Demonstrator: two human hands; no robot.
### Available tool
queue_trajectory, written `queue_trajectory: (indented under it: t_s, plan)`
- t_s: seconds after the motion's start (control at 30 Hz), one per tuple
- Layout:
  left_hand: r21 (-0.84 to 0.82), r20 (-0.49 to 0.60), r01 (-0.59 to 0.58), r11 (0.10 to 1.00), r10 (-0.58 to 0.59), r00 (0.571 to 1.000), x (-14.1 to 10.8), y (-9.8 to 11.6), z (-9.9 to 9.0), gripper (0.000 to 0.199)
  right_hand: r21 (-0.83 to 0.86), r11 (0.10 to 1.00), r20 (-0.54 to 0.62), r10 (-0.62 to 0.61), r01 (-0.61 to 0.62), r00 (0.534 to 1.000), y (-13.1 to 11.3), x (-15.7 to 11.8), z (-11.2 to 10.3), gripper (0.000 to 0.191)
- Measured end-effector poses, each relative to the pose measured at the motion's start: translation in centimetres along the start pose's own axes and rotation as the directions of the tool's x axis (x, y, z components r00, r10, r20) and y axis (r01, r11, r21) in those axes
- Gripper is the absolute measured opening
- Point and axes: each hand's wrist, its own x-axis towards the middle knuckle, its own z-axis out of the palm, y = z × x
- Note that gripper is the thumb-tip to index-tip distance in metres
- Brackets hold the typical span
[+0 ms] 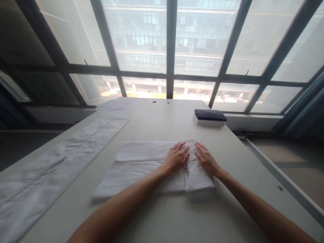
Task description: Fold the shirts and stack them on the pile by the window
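In our head view, our left hand (177, 157) and right hand (206, 160) lie spread on the white cloth (146, 168), lower centre, gripping nothing, presumably pressing its folded right end flat. It's soft, lightly creased, roughly oblong; the tabletop (162, 126) looks smooth, hard.

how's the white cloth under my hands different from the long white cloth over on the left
The white cloth under your hands is a short bundle with its right end folded over; the long white cloth stretches out as a strip. The first has both hands on it, the second none. Both are white and lie on the table.
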Motion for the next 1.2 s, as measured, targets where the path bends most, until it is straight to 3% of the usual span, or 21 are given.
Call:
queue_trajectory:
  t_s: [0.1,0.2,0.37,0.57,0.67,0.77,0.9,1.0,1.1,1.2]
  plan:
    - [0.050,-0.038,0.135,0.990,-0.133,0.990,0.2,-0.1,-0.3,0.041,-0.154,0.988,0.114,0.032,-0.014,0.993,-0.9,-0.9,1.3,0.066]
    - [0.043,-0.034,0.238,0.970,-0.236,0.971,0.5,0.0,-0.9,0.044,-0.263,0.964,0.134,0.070,-0.032,0.989,-1.5,-1.0,1.8,0.068]
    - [-0.241,0.080,0.185,0.953,-0.171,0.982,0.7,0.2,-1.1,0.045,-0.304,0.951,0.111,0.099,-0.061,0.989,-1.4,-0.9,2.2,0.067]
    - [-0.462,-0.034,0.121,0.878,-0.154,0.988,1.1,0.3,-1.2,0.025,-0.195,0.977,0.086,0.101,-0.083,0.991,-1.6,-1.0,1.5,0.062]
    - [-0.408,0.008,0.195,0.892,-0.210,0.978,1.0,0.3,-1.3,0.027,-0.190,0.979,0.095,0.091,-0.072,0.991,-1.5,-1.2,1.1,0.060]
    - [-0.249,0.063,0.238,0.939,-0.230,0.971,0.7,0.4,-1.2,0.026,-0.256,0.964,0.169,0.109,-0.063,0.979,-1.6,-1.5,1.3,0.062]
    - [-0.056,-0.043,0.119,0.991,-0.122,0.992,0.4,0.5,-1.1,0.039,-0.343,0.938,0.206,0.130,-0.053,0.970,-1.8,-1.9,1.8,0.064]
    - [-0.005,0.087,0.031,1.000,-0.030,0.996,0.1,0.4,-0.5,0.048,-0.346,0.937,0.201,0.116,-0.041,0.973,-1.7,-2.0,2.0,0.064]
    - [0.030,0.216,0.050,0.998,-0.055,0.975,-0.1,0.0,0.2,0.052,-0.306,0.949,0.165,0.130,-0.074,0.978,-1.1,-1.2,1.6,0.063]
    - [0.047,0.242,0.068,0.997,-0.078,0.967,-0.3,-0.3,0.7,0.054,-0.272,0.957,0.108,0.137,-0.104,0.985,-0.3,0.6,0.9,0.062]
